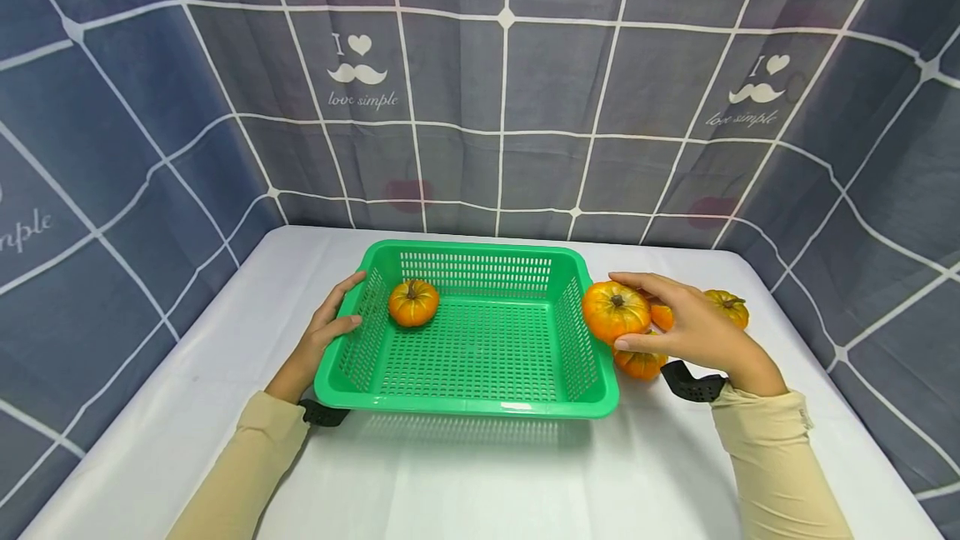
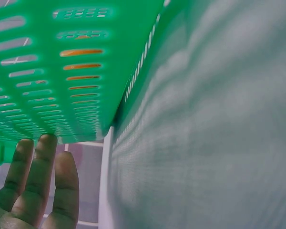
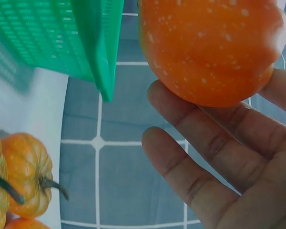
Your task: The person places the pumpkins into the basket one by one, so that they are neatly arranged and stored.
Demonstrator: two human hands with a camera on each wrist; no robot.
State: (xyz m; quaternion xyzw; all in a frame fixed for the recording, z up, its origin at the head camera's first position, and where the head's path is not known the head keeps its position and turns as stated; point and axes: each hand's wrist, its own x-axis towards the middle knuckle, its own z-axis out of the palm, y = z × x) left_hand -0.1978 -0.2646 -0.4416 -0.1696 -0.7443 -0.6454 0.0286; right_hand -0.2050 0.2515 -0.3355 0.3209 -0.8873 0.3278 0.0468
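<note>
A green plastic basket point(image 1: 465, 408) stands on the white table, with a small orange pumpkin point(image 1: 413, 304) at its left inside. My left hand point(image 1: 324, 332) touches the basket's left side; its thumb lies at the rim. In the left wrist view, straight fingers point(image 2: 43, 176) reach up against the slotted outer wall. At the basket's right rim, my right hand point(image 1: 693, 325) grips a larger orange pumpkin point(image 1: 617, 312) between thumb and fingers. The right wrist view shows this pumpkin's speckled orange side point(image 3: 209, 52) raised above the fingers.
Below and beyond my right hand lie more pumpkins, one in front point(image 1: 640, 363) and one with yellow stripes point(image 1: 729, 307) further right, with another partly hidden between. A dark checked cloth point(image 1: 450, 157) walls the table's back and sides.
</note>
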